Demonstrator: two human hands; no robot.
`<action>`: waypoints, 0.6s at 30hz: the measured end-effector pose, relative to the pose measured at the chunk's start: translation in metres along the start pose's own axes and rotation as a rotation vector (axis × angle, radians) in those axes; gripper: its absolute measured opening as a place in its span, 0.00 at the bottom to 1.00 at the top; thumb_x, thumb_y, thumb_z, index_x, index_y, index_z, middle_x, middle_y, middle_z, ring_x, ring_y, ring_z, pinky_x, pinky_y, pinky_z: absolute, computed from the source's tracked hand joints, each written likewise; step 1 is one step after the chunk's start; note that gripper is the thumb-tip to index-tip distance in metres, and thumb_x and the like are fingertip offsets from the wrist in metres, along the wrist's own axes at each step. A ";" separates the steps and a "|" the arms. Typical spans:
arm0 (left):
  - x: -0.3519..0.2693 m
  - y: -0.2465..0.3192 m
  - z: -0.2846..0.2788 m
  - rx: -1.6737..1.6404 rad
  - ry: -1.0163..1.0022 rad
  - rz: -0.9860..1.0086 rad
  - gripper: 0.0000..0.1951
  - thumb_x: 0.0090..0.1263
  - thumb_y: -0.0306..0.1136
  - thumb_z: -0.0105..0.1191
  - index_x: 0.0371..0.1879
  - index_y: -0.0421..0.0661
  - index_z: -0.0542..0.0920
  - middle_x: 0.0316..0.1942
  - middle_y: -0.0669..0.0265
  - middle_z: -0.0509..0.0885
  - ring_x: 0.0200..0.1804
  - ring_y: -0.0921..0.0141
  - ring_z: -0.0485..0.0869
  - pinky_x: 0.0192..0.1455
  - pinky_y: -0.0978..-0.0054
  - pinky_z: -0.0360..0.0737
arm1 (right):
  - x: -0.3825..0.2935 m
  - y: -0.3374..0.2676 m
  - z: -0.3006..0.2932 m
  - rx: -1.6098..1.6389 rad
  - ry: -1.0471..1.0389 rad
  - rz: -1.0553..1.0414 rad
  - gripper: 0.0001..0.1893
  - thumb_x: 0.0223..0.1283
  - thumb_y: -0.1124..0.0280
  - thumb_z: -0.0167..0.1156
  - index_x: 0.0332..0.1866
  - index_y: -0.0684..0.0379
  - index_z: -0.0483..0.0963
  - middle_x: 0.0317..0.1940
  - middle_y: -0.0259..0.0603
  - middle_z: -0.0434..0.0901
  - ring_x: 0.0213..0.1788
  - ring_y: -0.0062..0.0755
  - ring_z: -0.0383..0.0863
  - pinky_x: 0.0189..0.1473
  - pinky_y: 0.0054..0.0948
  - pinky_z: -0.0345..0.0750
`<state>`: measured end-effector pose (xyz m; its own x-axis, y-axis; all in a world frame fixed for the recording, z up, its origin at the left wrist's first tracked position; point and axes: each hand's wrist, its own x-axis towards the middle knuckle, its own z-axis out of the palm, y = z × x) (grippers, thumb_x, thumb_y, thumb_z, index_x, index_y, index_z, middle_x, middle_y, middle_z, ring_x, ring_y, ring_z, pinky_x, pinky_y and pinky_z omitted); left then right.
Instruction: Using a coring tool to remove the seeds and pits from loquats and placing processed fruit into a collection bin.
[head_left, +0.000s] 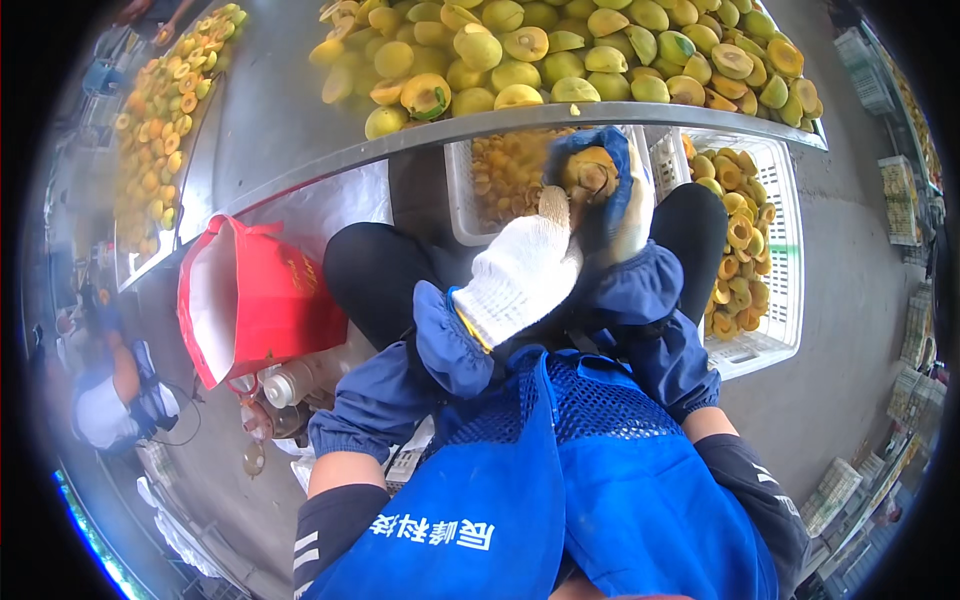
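Note:
My right hand (626, 191), in a pale glove with a blue coating, is wrapped around a yellow stone-fruit piece (592, 171), which looks like a peach with its brownish cut side up. Against the lower left of this fruit is my left hand (521, 262) in a white knitted glove, thumb raised and the other fingers largely hidden; whether it grips anything is unclear. Below both hands stands a white plastic crate (466, 225) holding small orange-brown pieces. A metal-edged table (525, 124) beyond them carries a heap of yellow-green fruit halves (517, 73).
A white crate (787, 300) of hollowed fruit halves stands at my right knee. To my left are a red bag (277, 307) and bottles (289, 382). Another fruit-covered table (142, 266) stands farther left, with a seated person (112, 397) near it. Stacked crates line the far right.

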<state>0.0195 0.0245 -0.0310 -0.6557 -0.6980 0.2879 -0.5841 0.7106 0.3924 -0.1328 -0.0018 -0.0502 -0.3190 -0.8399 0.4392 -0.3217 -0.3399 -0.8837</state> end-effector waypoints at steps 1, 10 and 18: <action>0.001 0.000 0.000 -0.057 0.140 0.089 0.15 0.66 0.38 0.55 0.46 0.40 0.78 0.35 0.52 0.81 0.35 0.53 0.82 0.37 0.58 0.80 | -0.001 -0.003 0.003 -0.172 0.116 -0.059 0.15 0.54 0.75 0.56 0.48 0.65 0.78 0.39 0.47 0.83 0.39 0.43 0.84 0.44 0.33 0.79; 0.030 0.000 -0.020 -0.393 -0.313 -0.405 0.22 0.70 0.39 0.52 0.59 0.43 0.70 0.37 0.47 0.82 0.38 0.49 0.82 0.41 0.56 0.81 | 0.011 -0.019 0.004 0.198 0.133 0.285 0.19 0.74 0.64 0.43 0.42 0.66 0.78 0.33 0.39 0.83 0.36 0.28 0.81 0.45 0.27 0.76; 0.017 -0.003 0.001 -0.254 -0.026 -0.100 0.15 0.68 0.34 0.54 0.48 0.39 0.75 0.34 0.54 0.81 0.33 0.54 0.81 0.38 0.59 0.81 | 0.030 -0.020 -0.013 0.320 0.032 0.378 0.20 0.74 0.61 0.49 0.35 0.67 0.79 0.30 0.40 0.83 0.33 0.29 0.81 0.40 0.27 0.76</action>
<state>0.0091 0.0106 -0.0277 -0.6147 -0.7586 0.2158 -0.5100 0.5910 0.6250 -0.1471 -0.0143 -0.0170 -0.3891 -0.9179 0.0783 0.1106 -0.1309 -0.9852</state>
